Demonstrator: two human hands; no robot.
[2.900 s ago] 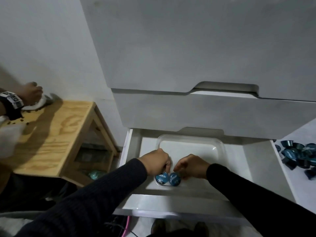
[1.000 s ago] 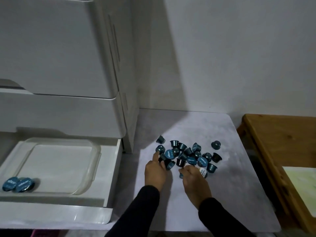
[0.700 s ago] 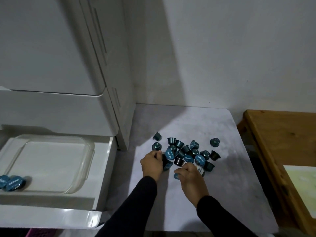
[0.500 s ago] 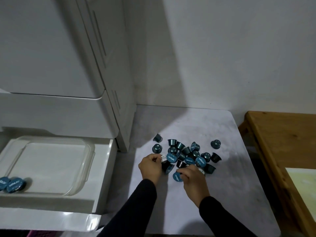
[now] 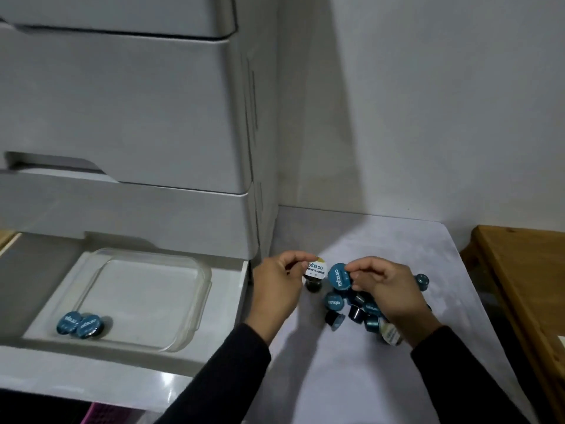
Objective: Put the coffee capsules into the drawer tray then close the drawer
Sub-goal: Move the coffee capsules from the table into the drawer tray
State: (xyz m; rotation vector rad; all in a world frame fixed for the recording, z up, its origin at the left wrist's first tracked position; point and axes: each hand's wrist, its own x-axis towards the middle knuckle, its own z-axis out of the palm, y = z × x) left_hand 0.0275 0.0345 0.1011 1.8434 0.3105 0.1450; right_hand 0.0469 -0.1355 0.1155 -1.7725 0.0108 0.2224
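My left hand [image 5: 276,289] pinches a white-lidded coffee capsule [image 5: 315,270] lifted above the grey surface. My right hand [image 5: 388,289] pinches a blue-lidded capsule [image 5: 338,276] right beside it. Under and behind my right hand lies a pile of several blue capsules [image 5: 354,310], partly hidden. The bottom drawer [image 5: 122,371] stands open at the left with a clear plastic tray [image 5: 195,301] inside. Two blue capsules [image 5: 80,324] lie side by side at the tray's near left corner.
The white drawer cabinet [image 5: 137,117] rises behind the open drawer. The capsules lie on a grey tabletop [image 5: 351,377] against a white wall. A wooden table [image 5: 529,286] borders it on the right.
Both hands left the tray, reached into the pile and each picked up one capsule. They have now lifted the capsules off the surface, and my view has swung back left toward the drawer.
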